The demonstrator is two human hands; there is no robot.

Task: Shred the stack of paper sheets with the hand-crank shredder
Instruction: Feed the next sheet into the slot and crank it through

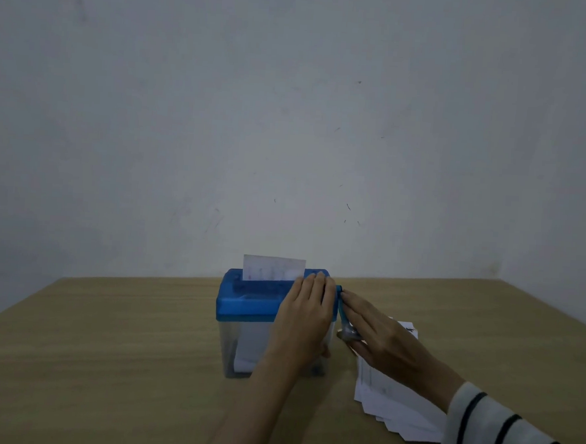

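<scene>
Shredder [245, 308] stands mid-table, one sheet [274, 268] upright in its slot. Left hand [305, 311] presses flat on the lid; right hand [377, 340] fingers the crank [342, 310], grip unclear. Risk: slipping crank, jammed sheet.

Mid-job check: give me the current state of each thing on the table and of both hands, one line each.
shredder: upright on the table, blue lid on.
sheet: standing in the slot, partly fed.
clear bin: holds some white paper.
crank: hanging down at the right side.
paper stack: fanned on the table, unshredded.
left hand: flat on the lid.
right hand: fingers straight, at the crank.
</scene>
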